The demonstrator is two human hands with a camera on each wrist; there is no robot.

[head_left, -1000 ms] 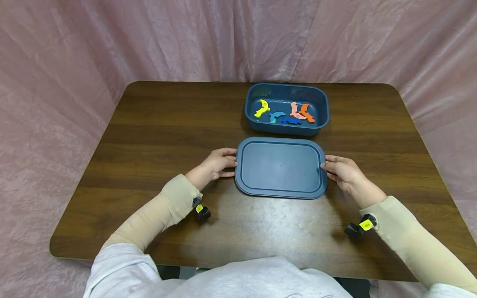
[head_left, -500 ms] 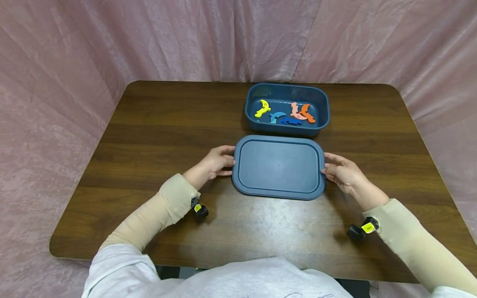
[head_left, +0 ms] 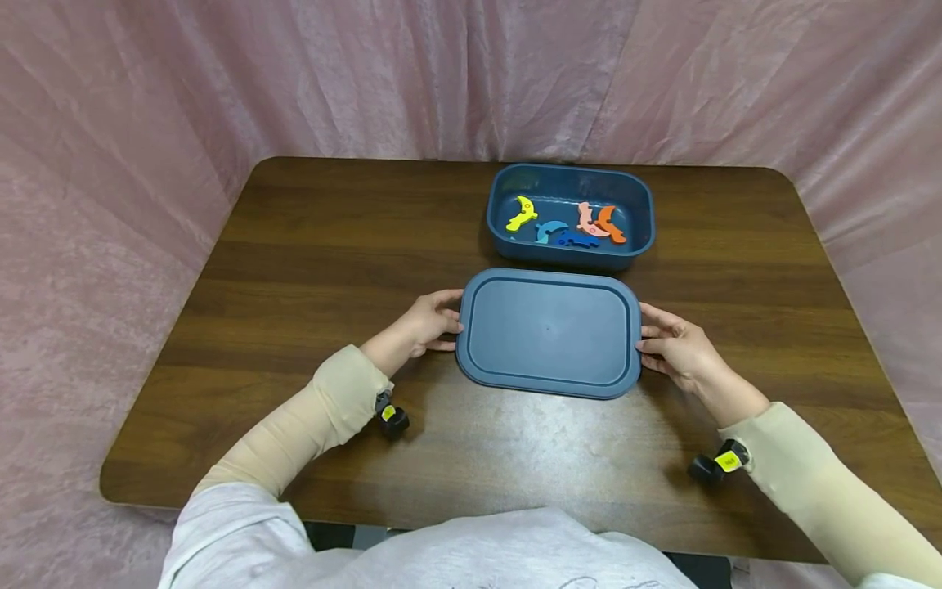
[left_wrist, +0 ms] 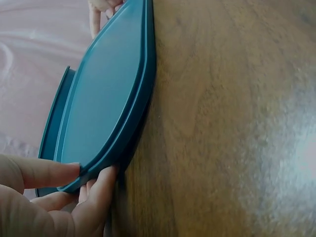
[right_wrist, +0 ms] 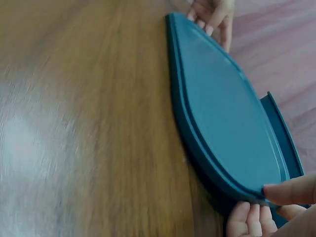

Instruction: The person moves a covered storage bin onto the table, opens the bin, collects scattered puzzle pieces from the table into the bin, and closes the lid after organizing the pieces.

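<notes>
The left hand (head_left: 421,325) is gripping the short left edge of the blue lid (head_left: 548,332), thumb on top and fingers (left_wrist: 98,190) curling underneath. The right hand (head_left: 673,343) is pinching the opposite edge the same way. The lid is spanning the gap between both sets of fingertips, just above the wooden table (head_left: 309,262). Beyond the fingers, just past the lid's far edge, the open blue box (head_left: 570,214) is holding colourful puzzle pieces (head_left: 562,223).
</notes>
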